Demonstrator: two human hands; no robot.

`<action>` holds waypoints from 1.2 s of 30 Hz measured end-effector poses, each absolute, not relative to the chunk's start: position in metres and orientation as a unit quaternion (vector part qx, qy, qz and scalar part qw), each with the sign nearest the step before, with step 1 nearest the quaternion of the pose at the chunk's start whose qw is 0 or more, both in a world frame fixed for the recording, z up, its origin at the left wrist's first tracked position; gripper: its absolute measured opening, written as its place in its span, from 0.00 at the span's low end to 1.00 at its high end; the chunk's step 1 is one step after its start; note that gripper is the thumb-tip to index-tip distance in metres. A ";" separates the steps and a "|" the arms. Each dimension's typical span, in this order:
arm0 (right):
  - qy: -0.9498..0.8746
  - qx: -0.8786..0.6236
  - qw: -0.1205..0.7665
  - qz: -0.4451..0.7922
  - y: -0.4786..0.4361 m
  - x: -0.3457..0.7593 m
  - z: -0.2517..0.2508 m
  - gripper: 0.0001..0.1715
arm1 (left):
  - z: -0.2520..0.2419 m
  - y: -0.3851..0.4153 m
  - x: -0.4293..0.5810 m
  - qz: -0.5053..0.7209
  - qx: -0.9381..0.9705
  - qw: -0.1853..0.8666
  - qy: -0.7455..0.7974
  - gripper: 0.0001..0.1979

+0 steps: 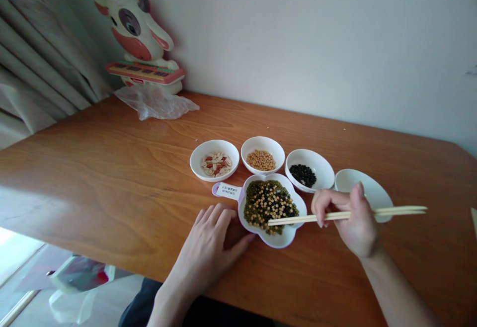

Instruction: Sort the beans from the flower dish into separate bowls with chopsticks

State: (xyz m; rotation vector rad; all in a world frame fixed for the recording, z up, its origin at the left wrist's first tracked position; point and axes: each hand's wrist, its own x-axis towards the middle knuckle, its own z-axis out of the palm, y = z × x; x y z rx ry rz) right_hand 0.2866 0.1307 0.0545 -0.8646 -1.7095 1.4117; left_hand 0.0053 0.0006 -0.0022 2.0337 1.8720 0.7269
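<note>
My right hand [352,220] is closed around a pair of pale chopsticks [400,211]. Their tips reach into a flower-shaped bowl [276,240] with a lilac rim and handle, among mixed green, black and yellow beans [270,203]. Whether the tips pinch a bean is too small to tell. My left hand [214,237] lies on the table to the left of this bowl, thumb apart from the gently bent fingers and its tip at the rim. Behind the bowl are white bowls with yellow beans [261,160] and black beans [303,175].
Another white bowl [204,171] holds pale seeds and reddish nuts. A white bowl [374,188] sits partly behind my right hand. Farther back left on the wooden table [112,178] are a crumpled plastic bag [158,103] and a cow-shaped toy keyboard [143,43].
</note>
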 end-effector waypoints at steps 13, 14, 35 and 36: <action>-0.691 -0.358 0.291 0.557 0.133 0.292 0.050 0.56 | -0.001 0.000 0.006 0.240 0.708 0.137 0.650 0.11; -0.691 -0.359 0.291 0.557 0.133 0.292 0.049 0.55 | -0.001 0.000 0.006 0.242 0.706 0.137 0.651 0.12; -0.684 -0.381 0.327 0.529 0.131 0.287 0.045 0.54 | 0.000 0.000 0.005 0.244 0.706 0.117 0.655 0.30; -0.683 -0.383 0.331 0.527 0.131 0.287 0.044 0.53 | 0.000 0.000 0.005 0.245 0.705 0.117 0.655 0.30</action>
